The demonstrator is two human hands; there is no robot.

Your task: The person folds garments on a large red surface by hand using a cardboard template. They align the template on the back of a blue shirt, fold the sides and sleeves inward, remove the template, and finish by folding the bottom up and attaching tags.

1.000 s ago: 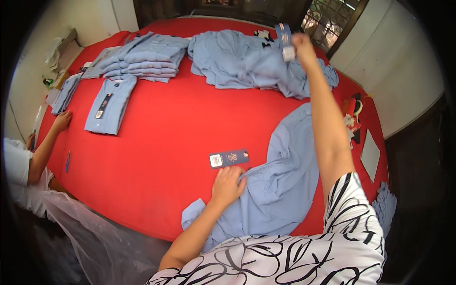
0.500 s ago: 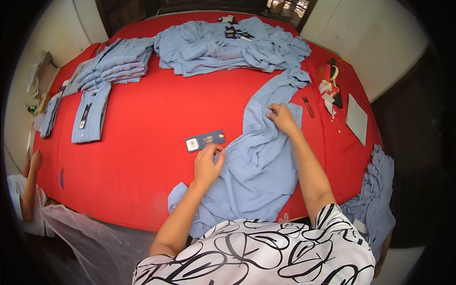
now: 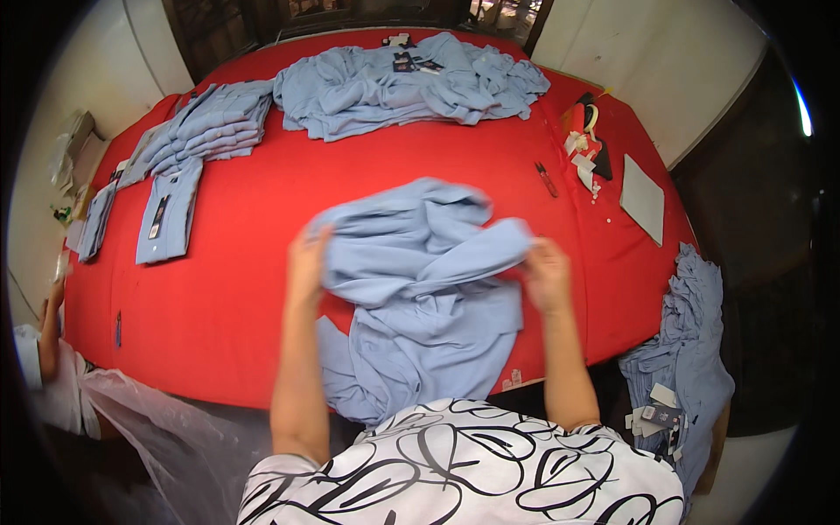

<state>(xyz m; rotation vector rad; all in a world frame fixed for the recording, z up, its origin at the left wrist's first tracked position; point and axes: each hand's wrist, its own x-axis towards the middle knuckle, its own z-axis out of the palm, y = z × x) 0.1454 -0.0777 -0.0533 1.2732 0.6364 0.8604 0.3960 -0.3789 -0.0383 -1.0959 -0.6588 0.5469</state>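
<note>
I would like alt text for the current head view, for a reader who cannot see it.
A person's left hand and right hand hold a rumpled blue garment at a red table. Farther back lie a loose heap of blue garments and, to its left, a folded stack.

Fingers (image 3: 543, 255) blurred (garment (image 3: 411, 241) partly, too).

The crumpled light blue cloth garment (image 3: 420, 249) looks soft and matt, wrinkled throughout. The broad red cloth table cover (image 3: 236, 289) is smooth and matt (lightly creased toward the right). The loose translucent plastic sheet (image 3: 175, 424) is thin, rumpled and faintly glossy.
</note>
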